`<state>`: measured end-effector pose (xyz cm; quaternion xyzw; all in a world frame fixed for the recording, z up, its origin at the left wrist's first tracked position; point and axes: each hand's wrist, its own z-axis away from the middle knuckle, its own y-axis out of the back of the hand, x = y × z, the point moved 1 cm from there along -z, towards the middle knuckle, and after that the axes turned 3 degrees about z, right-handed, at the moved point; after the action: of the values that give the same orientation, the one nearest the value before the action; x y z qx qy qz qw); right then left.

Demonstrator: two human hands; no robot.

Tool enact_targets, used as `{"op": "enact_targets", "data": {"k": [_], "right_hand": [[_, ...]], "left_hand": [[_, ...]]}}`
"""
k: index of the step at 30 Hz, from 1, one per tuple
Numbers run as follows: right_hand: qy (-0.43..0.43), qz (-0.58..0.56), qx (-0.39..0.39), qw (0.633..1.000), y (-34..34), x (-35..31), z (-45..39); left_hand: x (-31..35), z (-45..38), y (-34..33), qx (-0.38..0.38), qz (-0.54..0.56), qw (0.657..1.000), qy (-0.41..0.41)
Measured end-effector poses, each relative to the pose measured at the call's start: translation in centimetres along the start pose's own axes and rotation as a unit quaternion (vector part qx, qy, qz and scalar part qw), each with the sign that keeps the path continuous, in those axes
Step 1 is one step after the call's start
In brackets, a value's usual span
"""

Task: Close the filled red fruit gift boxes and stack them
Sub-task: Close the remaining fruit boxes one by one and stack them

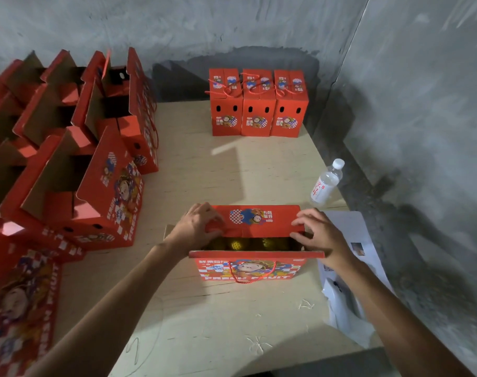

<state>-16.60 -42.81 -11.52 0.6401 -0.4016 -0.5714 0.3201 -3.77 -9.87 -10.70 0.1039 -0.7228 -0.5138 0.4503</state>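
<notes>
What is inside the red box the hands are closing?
Through the gap under the far flap of the red box, yellow fruit shows in the dark. How many there are stays hidden by the flap and both hands.

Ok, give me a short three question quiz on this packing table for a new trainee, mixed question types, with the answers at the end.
1. True or false: the red gift box in front of the person is already fully closed.
2. How many closed boxes stand in a row at the far end of the table?
3. Multiple choice: the water bottle stands A) to the left of the box being worked on, B) beyond it to the right, C) on top of it.

Key
1. False: the left hand and right hand hold its far flap partly folded, and the fruit shows through the gap.
2. Three.
3. B.
</notes>
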Motion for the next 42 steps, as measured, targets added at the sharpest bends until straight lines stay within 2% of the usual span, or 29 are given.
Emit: {"op": "enact_targets", "data": {"k": [4,6,11,14,16,19,21,23,24,27,29,31,35,36,39,42], "right_hand": [[0.025,0.024,-0.053,0.998,0.8,0.2,-0.8],[0.020,0.068,-0.077,0.995,1.2,-0.1,-1.9],[0.026,0.180,-0.083,0.980,2.0,-0.3,-4.7],[0.007,0.065,-0.047,0.997,2.9,0.7,-5.4],[-0.012,0.002,0.010,1.000,3.4,1.5,-5.6],[-0.108,-0.040,0.073,0.991,3.8,1.1,-5.9],[-0.198,-0.109,0.051,0.973,4.0,-1.0,-6.2],[-0.254,-0.178,-0.034,0.950,4.2,-4.2,-6.5],[-0.255,-0.192,-0.090,0.943,4.2,-6.1,-6.4],[-0.233,-0.145,-0.213,0.938,3.4,-11.2,-6.3],[-0.209,-0.078,-0.234,0.946,2.5,-13.2,-6.2],[-0.174,0.004,-0.201,0.964,1.9,-14.1,-6.4],[-0.162,0.101,-0.125,0.973,1.9,-13.7,-7.0],[-0.156,0.116,-0.111,0.974,2.0,-13.5,-7.1],[-0.103,0.187,-0.062,0.975,1.5,-13.3,-7.3],[-0.062,0.219,-0.047,0.973,0.2,-13.7,-8.1]], "left_hand": [[0.2,-2.7,0.2,-0.107,-0.071,0.991,0.020],[0.6,-3.8,-0.1,-0.138,-0.104,0.985,0.027],[1.2,-3.4,-0.4,-0.121,-0.152,0.979,0.061],[1.7,-2.5,-0.6,-0.122,-0.171,0.971,0.115],[2.2,-1.8,-0.6,-0.116,-0.171,0.963,0.174],[2.7,-0.8,-0.9,-0.082,-0.162,0.942,0.281],[3.4,0.0,-1.3,-0.069,-0.172,0.927,0.327],[4.4,0.6,-2.0,-0.065,-0.188,0.917,0.345],[4.9,0.8,-2.5,-0.059,-0.185,0.917,0.348],[7.1,1.7,-3.9,-0.054,-0.204,0.930,0.299],[7.6,2.5,-4.7,-0.062,-0.237,0.950,0.193],[7.0,3.4,-4.7,-0.072,-0.225,0.962,0.136],[4.5,3.7,-2.7,-0.023,-0.113,0.988,0.105],[3.8,3.5,-2.1,-0.035,-0.117,0.989,0.078],[2.4,2.0,-0.6,-0.086,-0.233,0.969,0.012],[3.0,0.0,-1.2,-0.112,-0.268,0.956,-0.049]]}}
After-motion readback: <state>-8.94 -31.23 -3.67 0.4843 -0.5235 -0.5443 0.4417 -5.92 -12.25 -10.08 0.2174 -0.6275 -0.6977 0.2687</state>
